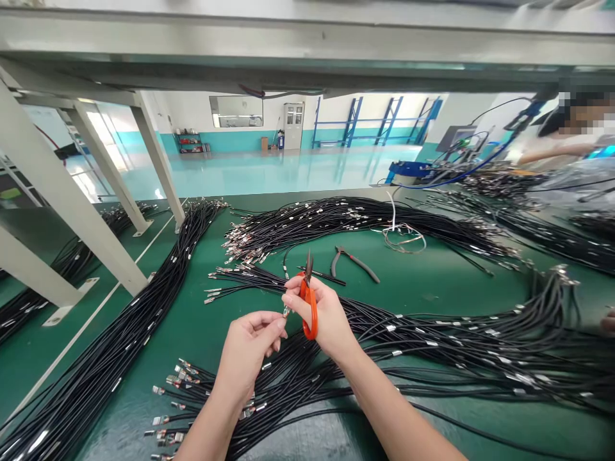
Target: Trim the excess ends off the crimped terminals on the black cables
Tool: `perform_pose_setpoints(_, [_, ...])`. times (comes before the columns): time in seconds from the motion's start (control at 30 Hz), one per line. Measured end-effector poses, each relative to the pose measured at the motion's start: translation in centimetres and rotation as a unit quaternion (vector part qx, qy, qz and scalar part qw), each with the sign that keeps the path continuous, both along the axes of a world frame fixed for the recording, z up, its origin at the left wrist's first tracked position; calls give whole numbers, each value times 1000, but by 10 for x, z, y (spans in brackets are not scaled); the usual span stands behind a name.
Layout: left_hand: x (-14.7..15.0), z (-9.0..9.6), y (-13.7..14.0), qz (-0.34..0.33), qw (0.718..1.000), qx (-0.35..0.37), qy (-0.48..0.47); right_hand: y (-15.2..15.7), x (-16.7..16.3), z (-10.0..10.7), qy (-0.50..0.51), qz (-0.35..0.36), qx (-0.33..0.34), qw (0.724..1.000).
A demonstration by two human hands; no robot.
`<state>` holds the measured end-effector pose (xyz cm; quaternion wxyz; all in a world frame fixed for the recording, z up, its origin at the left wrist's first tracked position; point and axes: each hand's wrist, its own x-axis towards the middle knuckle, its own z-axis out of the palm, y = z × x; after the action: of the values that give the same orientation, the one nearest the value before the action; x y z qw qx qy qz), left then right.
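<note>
My right hand (327, 317) is closed around a pair of scissors (311, 314) with orange handles, their dark blades pointing up and away. Its thumb and forefinger also meet at the small stripped end of a cable (287, 311). On the other side of that end, my left hand (252, 349) pinches the cable between thumb and fingertips. Under and around both hands lie black cables (365, 333) with white labels. Cable ends with metal connectors (173, 381) fan out left of my left forearm. How the held cable runs on is hidden by my fingers.
Beyond my hands, pliers (355, 262) with dark grips lie on the green table (269, 301). Another bundle of black cables (307, 221) stretches along the back, and one (158, 282) runs down the left. White metal posts (72, 186) stand left. A co-worker (571, 137) is at the right.
</note>
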<state>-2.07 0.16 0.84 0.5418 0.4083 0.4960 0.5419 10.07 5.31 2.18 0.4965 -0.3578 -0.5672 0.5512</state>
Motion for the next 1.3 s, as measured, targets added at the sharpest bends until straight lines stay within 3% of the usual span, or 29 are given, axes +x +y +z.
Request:
perform_pose_setpoints(0.2, [1, 2, -2, -20, 999, 20, -35, 0, 0, 1, 16, 8, -11, 1000])
perform_pose_setpoints(0.43, [2, 5, -3, -22, 999, -7, -42, -3, 0, 4, 12, 21, -6, 1000])
perform_pose_setpoints(0.77, [-1, 1, -1, -3, 1000, 9, -14, -2, 2, 2, -55, 40, 35, 997])
perform_pose_setpoints(1.03, [3, 2, -2, 62, 990, 99, 79, -3, 2, 1, -20, 42, 17, 999])
perform_pose_setpoints(1.3, [2, -1, -1, 76, 992, 69, 76, -2, 1, 0, -10, 39, 20, 999])
